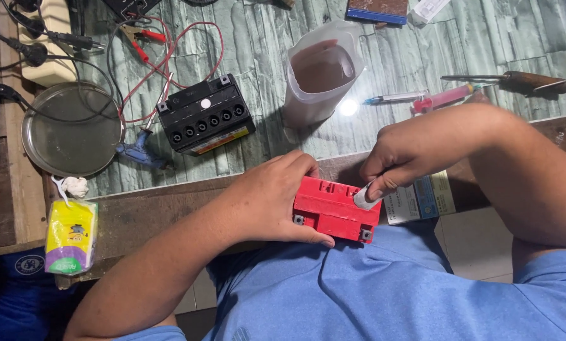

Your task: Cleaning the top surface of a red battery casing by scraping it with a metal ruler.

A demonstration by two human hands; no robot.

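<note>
A red battery [336, 215] is steadied on the lap by the closed left hand [273, 202]; at 3 o'clock, the right hand [393, 161] pinches a silvery seal strip [363, 197] (partly lifted, not yet removed).

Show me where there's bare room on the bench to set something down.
Bare tabletop lies between the black battery and the plastic jug, and right of the jug above the syringes. The left is crowded: metal dish, wires, power strip. The hands fill the near edge.
</note>
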